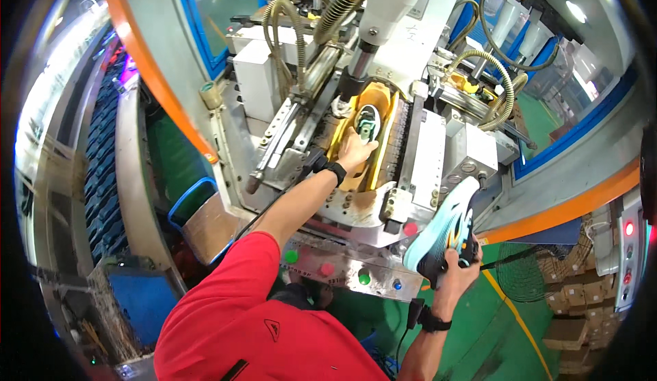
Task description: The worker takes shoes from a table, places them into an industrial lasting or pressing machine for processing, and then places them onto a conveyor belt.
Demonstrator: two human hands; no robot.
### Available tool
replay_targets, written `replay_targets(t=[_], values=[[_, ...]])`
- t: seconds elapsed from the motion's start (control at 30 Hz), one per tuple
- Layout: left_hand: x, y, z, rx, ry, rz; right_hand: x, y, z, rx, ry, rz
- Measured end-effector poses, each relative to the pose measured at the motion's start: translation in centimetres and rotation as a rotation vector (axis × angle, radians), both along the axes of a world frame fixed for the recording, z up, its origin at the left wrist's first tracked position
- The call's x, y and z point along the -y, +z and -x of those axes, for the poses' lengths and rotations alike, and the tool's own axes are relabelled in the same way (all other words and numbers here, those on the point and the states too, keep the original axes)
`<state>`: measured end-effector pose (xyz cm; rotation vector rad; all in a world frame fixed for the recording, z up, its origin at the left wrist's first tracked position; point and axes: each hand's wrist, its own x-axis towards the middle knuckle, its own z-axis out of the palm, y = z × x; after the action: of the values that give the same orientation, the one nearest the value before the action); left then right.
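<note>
My left hand (355, 150) reaches into the bay of a pressing machine, its fingers closed at the near end of a dark green and white sports shoe (368, 122). The shoe lies between two yellow-edged pads (387, 131), below a dark press rod (356, 73). Some of the left fingers are hidden behind the hand. Out to the right, in front of the machine, my right hand (460, 271) grips a second sports shoe (441, 234) by its dark collar. Its upper runs from pale teal to black, with a thick pale sole. Both wrists wear black bands.
Push buttons (365, 279) line the machine's front panel. Hoses (505, 87) and metal rods surround the bay, and orange-edged guards (147, 73) curve on both sides. A wire-mesh fan (523, 271) and stacked cartons (568, 333) stand right; a conveyor (102, 155) of dark pieces runs left.
</note>
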<state>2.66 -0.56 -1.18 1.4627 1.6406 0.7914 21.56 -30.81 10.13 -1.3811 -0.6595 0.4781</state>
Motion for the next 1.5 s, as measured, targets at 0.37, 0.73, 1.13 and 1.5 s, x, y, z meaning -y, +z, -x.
replay_targets(t=[0.37, 0.73, 1.13, 1.5], values=[[2.3, 3.1, 5.7, 0.908, 0.075, 0.455, -17.2, 4.2, -3.8, 0.402, 0.119, 0.370], [27.5, 11.7, 25.7, 1.025, 0.213, 0.201, -37.9, -6.5, 11.4, 1.059, 0.304, 0.731], [43.0, 8.1, 28.3, 0.956, 1.069, -0.086, -20.6, -4.0, 19.7, 0.824, 0.701, 0.191], [42.9, 9.8, 24.1, 1.031, 1.010, 0.039, -5.0, -26.6, 26.1, 1.011, 1.052, 0.087]])
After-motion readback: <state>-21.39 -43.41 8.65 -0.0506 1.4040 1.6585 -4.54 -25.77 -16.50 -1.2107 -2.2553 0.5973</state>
